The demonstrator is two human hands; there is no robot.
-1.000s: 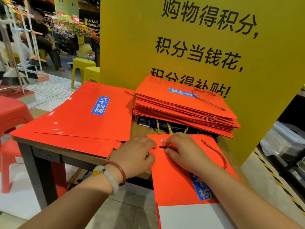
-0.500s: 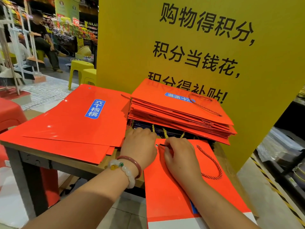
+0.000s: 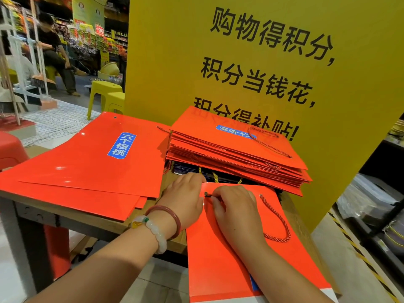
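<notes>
1. Red plastic stool (image 3: 9,149): at 9 o'clock of the view, on the floor just beside the table's left end
2. Wooden table (image 3: 94,218): runs from 9 toward 4 o'clock and bears all the bags
3. Loose red paper bags (image 3: 72,171): flat and overlapping, no handles showing, at 10 o'clock of the hands; the top one carries a blue label (image 3: 119,145)
4. Left hand (image 3: 185,194): near the centre of the view, fingers curled down over the top-left corner of the near red bag and gripping it; red bangle (image 3: 177,221) and white bead bracelet (image 3: 156,231) on the wrist
5. Near red bag (image 3: 227,263): the piece in work, lying flat, its top edge on the table just in front of the stack, its lower half overhanging the table's near edge toward 6 o'clock; metal eyelet (image 3: 206,193) at its top-left, between the two hands
6. Right hand (image 3: 237,207): just beside the left hand, at its 3 o'clock; thumb and forefinger pinched narrow on the dark tip of the rope handle, the tip touching the eyelet
7. Rope handle (image 3: 278,217): red twisted cord, one end seated in the bag's right-hand eyelet, the loop lying on the bag at 3 o'clock of the right hand
8. Stack of red bags (image 3: 229,149): rope handles fitted, at 12 to 1 o'clock of the hands; dark blue bags with gold cords (image 3: 215,177) underneath
9. Yellow sign board (image 3: 175,62): upright behind the stack at 12 o'clock, black Chinese lettering
</notes>
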